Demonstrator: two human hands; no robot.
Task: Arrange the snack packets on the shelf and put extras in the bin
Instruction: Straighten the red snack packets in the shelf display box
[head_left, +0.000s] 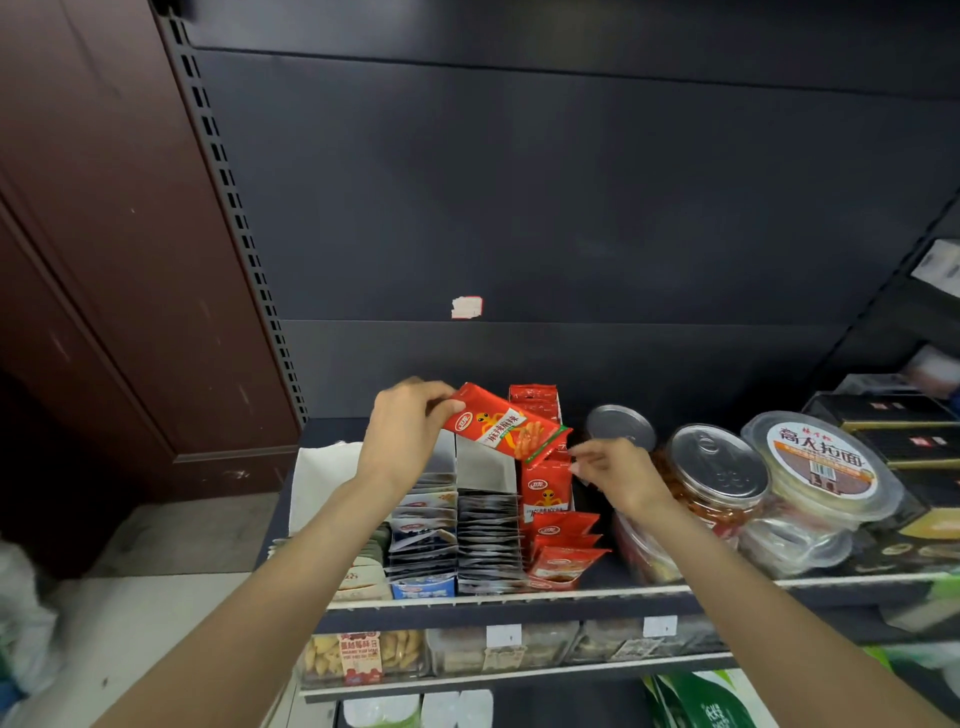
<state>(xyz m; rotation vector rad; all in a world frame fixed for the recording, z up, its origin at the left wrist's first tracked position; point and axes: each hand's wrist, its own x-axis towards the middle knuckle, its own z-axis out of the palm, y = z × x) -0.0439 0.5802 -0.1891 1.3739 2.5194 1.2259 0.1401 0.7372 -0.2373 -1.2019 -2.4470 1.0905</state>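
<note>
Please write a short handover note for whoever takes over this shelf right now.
Left hand grips one end of a red snack packet, held tilted above the silver packet rows.
Right hand is by the packet's lower end; whether it touches cannot be told.
Done: red packets stand in a row on the shelf.
Left: place this packet, straighten the leaning front ones. No bin is in view.
</note>
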